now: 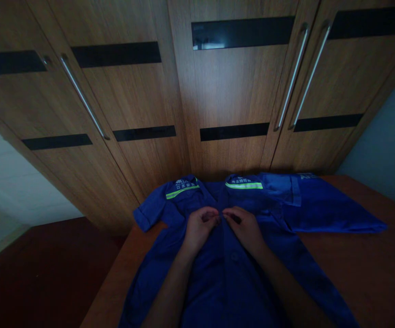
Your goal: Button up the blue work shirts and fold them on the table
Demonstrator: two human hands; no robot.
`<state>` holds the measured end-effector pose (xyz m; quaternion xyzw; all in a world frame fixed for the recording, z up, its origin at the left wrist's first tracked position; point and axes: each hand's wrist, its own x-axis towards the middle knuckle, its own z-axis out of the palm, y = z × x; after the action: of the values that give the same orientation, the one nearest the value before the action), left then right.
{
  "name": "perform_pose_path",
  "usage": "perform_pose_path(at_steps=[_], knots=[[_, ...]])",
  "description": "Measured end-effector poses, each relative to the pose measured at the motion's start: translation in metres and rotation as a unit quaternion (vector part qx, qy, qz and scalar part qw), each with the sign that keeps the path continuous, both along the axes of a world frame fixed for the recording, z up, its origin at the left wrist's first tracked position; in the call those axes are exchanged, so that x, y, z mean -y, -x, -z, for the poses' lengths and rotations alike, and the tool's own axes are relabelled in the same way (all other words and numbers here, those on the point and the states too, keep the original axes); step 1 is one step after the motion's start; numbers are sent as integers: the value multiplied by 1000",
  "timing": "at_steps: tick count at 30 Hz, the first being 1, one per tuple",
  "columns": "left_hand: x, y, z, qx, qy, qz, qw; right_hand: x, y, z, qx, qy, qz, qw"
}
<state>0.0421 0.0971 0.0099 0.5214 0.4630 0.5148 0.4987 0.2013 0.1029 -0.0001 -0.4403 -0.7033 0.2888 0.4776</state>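
A blue work shirt (204, 282) lies spread on its back with its collar end away from me. Its chest carries yellow-green reflective strips and white lettering, and a dark button (234, 257) shows low on the front. My left hand (200, 225) is closed in a pinch on the front edge of the shirt, near the upper chest. Opposite it, almost touching, my right hand (243, 225) pinches the other side of the same front edge. Whatever small part sits between the fingertips is too dark to make out.
A folded blue garment (334, 205) with white lettering lies right of the shirt, partly under its sleeve. Both rest on a reddish-brown wooden table (364, 273). Wooden cabinet doors (228, 91) with metal handles rise behind it. Dark red floor (54, 273) shows at left.
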Motion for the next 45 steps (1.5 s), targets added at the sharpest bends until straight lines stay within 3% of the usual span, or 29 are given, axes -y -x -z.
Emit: perform_pose_path(at_steps=[8,14,21,30,37,45], knots=[[0,-1,-1,19,-1,6,1000,-2,-1,3,-63,35,-16,997],[1,-2,0,21,2,14,1000,-3,0,6,-35,21,14,999],[1,-3,-2,49,16,3,999,-1,1,3,-36,9,1,999],[6,-6,-3,115,94,1,989,5,8,1,30,-58,26,998],[5,-2,0,150,125,-7,981,3,5,1,-38,7,-9,999],[5,1,1,161,143,-4,977,0,4,3,-71,42,-2,997]])
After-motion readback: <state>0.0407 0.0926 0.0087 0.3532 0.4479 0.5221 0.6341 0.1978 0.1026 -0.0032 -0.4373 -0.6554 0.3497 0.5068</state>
